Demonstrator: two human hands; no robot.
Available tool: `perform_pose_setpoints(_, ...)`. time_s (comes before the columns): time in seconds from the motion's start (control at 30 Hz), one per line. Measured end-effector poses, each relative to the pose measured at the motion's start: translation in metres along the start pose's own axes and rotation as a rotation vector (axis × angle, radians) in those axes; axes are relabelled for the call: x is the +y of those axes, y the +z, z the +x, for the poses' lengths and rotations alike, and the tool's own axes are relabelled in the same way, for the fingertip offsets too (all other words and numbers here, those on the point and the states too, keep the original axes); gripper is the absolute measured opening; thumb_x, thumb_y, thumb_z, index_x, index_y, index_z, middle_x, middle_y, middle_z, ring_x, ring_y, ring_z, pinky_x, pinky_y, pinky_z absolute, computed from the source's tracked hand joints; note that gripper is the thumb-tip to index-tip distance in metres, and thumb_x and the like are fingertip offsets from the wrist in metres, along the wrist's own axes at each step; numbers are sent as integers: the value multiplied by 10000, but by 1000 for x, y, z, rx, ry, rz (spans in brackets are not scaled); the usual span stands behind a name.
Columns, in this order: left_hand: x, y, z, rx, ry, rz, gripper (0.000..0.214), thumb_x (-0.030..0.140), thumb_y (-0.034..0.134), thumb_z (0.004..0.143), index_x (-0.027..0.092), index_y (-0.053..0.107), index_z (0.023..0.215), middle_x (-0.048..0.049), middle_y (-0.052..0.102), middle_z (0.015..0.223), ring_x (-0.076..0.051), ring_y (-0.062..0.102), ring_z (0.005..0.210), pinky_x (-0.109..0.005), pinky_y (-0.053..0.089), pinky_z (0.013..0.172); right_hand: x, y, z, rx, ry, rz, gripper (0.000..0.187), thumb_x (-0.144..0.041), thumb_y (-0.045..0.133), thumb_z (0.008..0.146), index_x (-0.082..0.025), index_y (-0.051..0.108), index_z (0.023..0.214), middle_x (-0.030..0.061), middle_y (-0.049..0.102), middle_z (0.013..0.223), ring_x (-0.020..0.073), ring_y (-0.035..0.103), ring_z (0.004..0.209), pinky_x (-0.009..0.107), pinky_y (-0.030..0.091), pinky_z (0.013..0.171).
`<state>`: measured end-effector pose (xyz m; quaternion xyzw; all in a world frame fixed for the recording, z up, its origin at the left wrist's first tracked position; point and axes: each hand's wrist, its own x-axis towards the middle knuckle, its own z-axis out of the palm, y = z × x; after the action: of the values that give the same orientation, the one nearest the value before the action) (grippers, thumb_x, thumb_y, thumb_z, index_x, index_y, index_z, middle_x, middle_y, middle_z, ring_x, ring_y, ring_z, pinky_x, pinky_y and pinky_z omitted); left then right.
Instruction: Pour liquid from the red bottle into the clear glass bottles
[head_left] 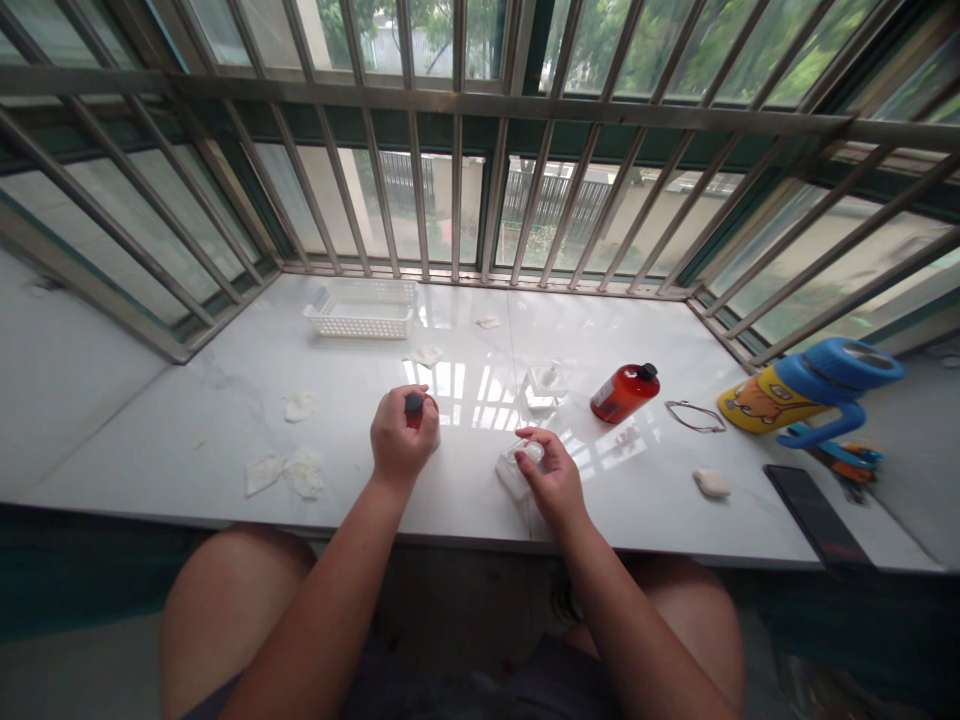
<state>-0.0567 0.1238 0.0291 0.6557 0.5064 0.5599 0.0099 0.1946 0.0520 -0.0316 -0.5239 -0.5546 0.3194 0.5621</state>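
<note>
My left hand (pixel 396 440) is closed around a small reddish-brown bottle (pixel 414 408) with a black cap, and most of its body is hidden by my fingers. The thumb and fingers of my right hand (pixel 556 478) close on the round clear top of a clear square bottle (pixel 512 474) at the counter's front. Behind that hand stands another clear square bottle (pixel 545 386). To the right, a larger red-amber bottle (pixel 622 396) with a black cap stands upright.
On the white counter (pixel 457 500) are a white plastic basket (pixel 361 318), crumpled tissues (pixel 303 474), a thin cord loop (pixel 696 416), a pale case-like object (pixel 711 484), a black phone (pixel 814 515) and a blue-and-yellow flask (pixel 780 392). Metal window bars (pixel 480 105) line the back.
</note>
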Motion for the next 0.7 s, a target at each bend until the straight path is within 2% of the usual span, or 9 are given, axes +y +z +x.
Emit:
perform_pose_setpoints(0.37, 0, 1, 0, 5, -11, -8, 111, 250, 641, 931, 231, 652, 1040, -75, 789, 1061, -255, 759, 982, -392, 604, 901, 1, 1, -2, 9, 45, 15, 289, -477, 778, 925, -295, 594, 1054, 62, 733, 1295, 286, 675, 1205, 456, 499, 1067)
perform_pose_setpoints(0.7, 1, 0, 0, 7, -11, -6, 111, 245, 642, 933, 229, 650, 1042, -71, 790, 1060, -249, 759, 978, -387, 604, 896, -1, -1, 2, -12, -30, -26, 197, -467, 749, 949, -288, 680, 996, 68, 727, 1258, 299, 660, 1223, 464, 479, 1097)
